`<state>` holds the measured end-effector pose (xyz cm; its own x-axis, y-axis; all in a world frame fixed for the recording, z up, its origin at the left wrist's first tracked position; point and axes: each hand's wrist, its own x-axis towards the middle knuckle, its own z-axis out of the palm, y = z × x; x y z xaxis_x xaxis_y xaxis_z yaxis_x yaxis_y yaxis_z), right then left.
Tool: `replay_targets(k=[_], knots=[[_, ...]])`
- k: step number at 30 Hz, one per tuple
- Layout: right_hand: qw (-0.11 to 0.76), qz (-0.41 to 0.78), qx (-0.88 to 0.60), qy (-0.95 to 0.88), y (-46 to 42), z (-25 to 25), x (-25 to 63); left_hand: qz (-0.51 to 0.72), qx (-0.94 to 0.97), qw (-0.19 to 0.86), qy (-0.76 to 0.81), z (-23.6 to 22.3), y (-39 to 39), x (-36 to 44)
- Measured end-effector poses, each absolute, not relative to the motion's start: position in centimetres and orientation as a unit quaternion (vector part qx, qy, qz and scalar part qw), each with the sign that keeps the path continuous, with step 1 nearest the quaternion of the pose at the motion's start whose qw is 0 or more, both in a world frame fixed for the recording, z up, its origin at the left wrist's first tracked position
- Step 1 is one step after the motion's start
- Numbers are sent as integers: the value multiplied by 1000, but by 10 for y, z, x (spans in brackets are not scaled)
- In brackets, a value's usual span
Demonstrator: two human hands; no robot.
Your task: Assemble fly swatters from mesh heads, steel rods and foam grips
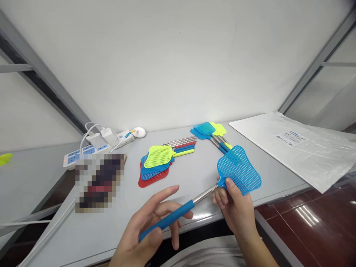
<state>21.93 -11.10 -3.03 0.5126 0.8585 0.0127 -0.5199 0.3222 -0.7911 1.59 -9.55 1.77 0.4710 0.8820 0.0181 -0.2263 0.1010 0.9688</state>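
Head view: the blue swatter [237, 163] looks light overall; its broad mesh head [250, 176] should flex, the smooth blue grip [178, 214] seems firm, the slim metal shaft [204, 195] fairly stiff; the grip and the small neck [221, 181] offer the surest holds. It spans both hands above the table [200, 174]; the right hand [241, 212] pinches the neck; the left hand [130, 235] is open, fingers spread, thumb against the grip's end.
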Motion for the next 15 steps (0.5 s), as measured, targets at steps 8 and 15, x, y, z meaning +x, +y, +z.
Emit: replay_targets(k=[8,15], knots=[[811,430,-363,-160,-111,-27,202,518,343,719,312,-16,-99,78],[806,466,-315,-183,-129,-20,183,564,407,653,300,-17,-111,77]])
